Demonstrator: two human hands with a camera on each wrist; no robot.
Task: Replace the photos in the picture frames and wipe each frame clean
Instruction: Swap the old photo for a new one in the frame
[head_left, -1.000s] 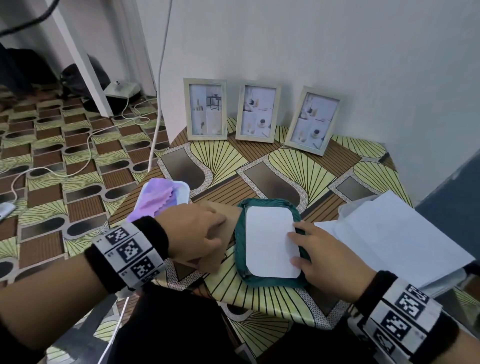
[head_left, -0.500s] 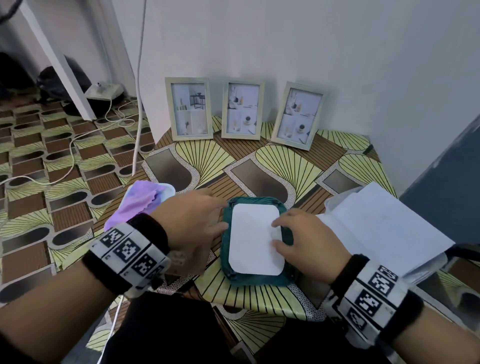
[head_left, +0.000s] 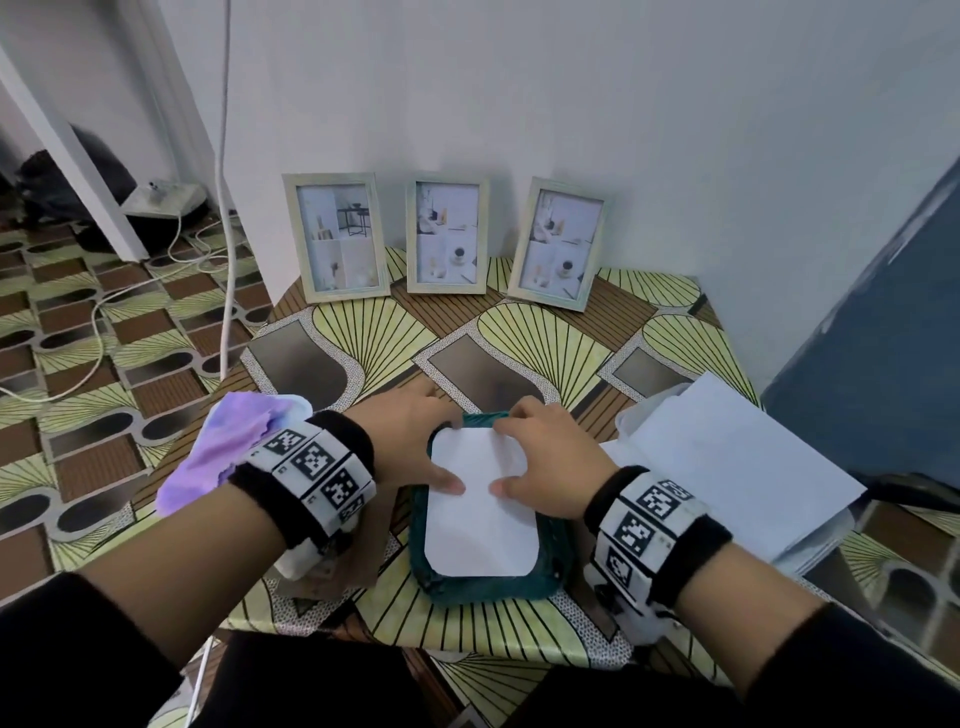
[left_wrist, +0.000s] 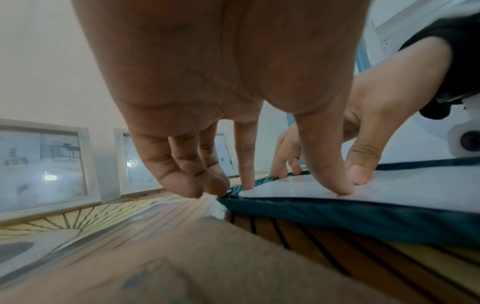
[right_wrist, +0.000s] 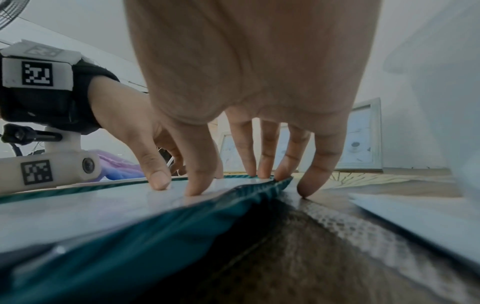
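Both hands slid up white photo (head_left: 480, 512); cloth (head_left: 218, 452) left

A white cable (head_left: 224, 208) hangs down the wall (head_left: 571, 93) to the patterned floor (head_left: 78, 364); a small white box (head_left: 163, 197) lies there.

A white card (head_left: 480, 512) is seen on a teal frame (head_left: 485, 584). The table (head_left: 545, 338) is covered in yellow-green fans, brown stripes and grey panels. A purple cloth (head_left: 218, 452) and three pale frames (head_left: 447, 236) are shown.
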